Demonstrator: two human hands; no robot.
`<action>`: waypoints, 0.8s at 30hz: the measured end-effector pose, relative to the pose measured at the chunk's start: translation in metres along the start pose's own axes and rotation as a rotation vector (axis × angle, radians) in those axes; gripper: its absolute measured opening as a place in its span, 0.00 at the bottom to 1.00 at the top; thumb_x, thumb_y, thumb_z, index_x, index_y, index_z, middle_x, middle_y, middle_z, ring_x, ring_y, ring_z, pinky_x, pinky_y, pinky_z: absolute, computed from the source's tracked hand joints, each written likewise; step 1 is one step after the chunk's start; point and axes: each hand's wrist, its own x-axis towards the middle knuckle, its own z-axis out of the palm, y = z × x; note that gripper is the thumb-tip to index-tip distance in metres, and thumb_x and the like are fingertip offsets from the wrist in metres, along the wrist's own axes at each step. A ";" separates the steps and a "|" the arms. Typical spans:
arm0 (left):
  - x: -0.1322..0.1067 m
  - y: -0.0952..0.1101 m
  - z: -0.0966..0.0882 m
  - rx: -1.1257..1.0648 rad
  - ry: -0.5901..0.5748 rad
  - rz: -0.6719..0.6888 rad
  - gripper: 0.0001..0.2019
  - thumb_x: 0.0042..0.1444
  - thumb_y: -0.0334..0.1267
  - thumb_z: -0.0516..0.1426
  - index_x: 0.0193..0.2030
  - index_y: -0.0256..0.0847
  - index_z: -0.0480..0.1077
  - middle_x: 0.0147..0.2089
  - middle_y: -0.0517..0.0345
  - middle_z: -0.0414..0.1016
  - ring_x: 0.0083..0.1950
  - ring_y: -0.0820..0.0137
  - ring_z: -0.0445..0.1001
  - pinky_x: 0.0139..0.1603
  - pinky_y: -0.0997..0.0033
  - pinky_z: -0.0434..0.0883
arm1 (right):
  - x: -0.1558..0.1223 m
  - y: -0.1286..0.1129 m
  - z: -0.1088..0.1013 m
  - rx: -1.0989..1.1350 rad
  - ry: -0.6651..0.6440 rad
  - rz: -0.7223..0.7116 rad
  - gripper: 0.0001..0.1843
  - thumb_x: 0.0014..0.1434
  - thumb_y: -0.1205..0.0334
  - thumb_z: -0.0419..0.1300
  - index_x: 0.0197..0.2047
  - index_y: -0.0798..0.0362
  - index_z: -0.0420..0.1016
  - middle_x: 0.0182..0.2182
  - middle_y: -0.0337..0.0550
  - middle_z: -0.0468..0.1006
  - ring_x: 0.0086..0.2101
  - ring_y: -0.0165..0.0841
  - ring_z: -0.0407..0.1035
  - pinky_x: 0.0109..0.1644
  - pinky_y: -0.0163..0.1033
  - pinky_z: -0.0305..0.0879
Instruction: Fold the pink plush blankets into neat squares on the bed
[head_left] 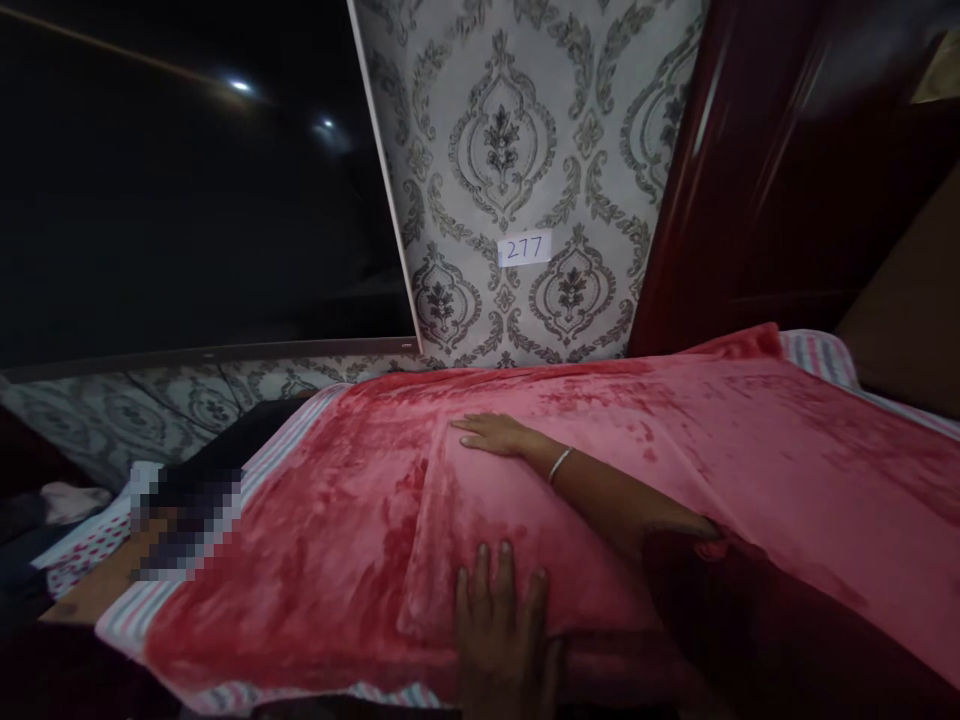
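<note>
A bedroom in a home. A bed (825, 355) with a striped sheet (814, 352) fills the view under a red fleece blanket (315, 520). Grey damask wallpaper (517, 130) covers the wall behind, a dark wooden wardrobe (750, 180) stands at the right, and a dark window (180, 200) at the left.

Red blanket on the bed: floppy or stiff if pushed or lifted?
Probably floppy: the red blanket drapes over the bed and shows a soft fold under the right hand. Its plush sheen suggests it bunches rather than slides. The left hand lies flat on it; likely light.
</note>
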 end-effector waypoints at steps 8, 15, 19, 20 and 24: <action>0.001 0.002 -0.003 0.029 -0.018 0.001 0.28 0.57 0.50 0.63 0.64 0.49 0.70 0.71 0.45 0.64 0.76 0.50 0.53 0.72 0.41 0.51 | -0.038 -0.045 0.018 -0.169 0.151 -0.054 0.33 0.72 0.41 0.43 0.75 0.41 0.53 0.75 0.45 0.43 0.73 0.47 0.36 0.72 0.65 0.36; 0.000 -0.001 0.002 0.020 0.002 0.009 0.27 0.57 0.49 0.62 0.64 0.49 0.70 0.72 0.45 0.63 0.75 0.50 0.53 0.73 0.41 0.49 | -0.039 -0.060 0.031 -0.199 0.073 -0.125 0.35 0.70 0.40 0.46 0.76 0.40 0.50 0.75 0.40 0.45 0.73 0.47 0.36 0.72 0.66 0.34; 0.001 -0.002 0.000 0.021 -0.002 0.015 0.27 0.58 0.49 0.62 0.64 0.49 0.70 0.72 0.45 0.63 0.75 0.50 0.55 0.73 0.42 0.49 | -0.028 -0.060 0.013 -0.161 0.057 0.001 0.33 0.72 0.44 0.44 0.76 0.41 0.50 0.75 0.41 0.43 0.72 0.48 0.39 0.72 0.65 0.36; 0.002 -0.003 0.000 0.020 -0.006 0.016 0.27 0.58 0.48 0.62 0.64 0.49 0.70 0.72 0.45 0.63 0.75 0.51 0.55 0.73 0.42 0.49 | -0.030 -0.059 0.010 -0.155 0.061 0.023 0.33 0.72 0.44 0.44 0.76 0.41 0.50 0.75 0.42 0.43 0.72 0.48 0.38 0.72 0.65 0.36; 0.005 -0.004 -0.002 0.046 -0.009 0.028 0.26 0.59 0.47 0.61 0.64 0.48 0.70 0.71 0.44 0.64 0.74 0.50 0.55 0.72 0.41 0.51 | -0.060 -0.043 0.010 -0.143 0.089 0.062 0.34 0.71 0.43 0.45 0.76 0.41 0.49 0.75 0.45 0.42 0.73 0.48 0.36 0.72 0.65 0.32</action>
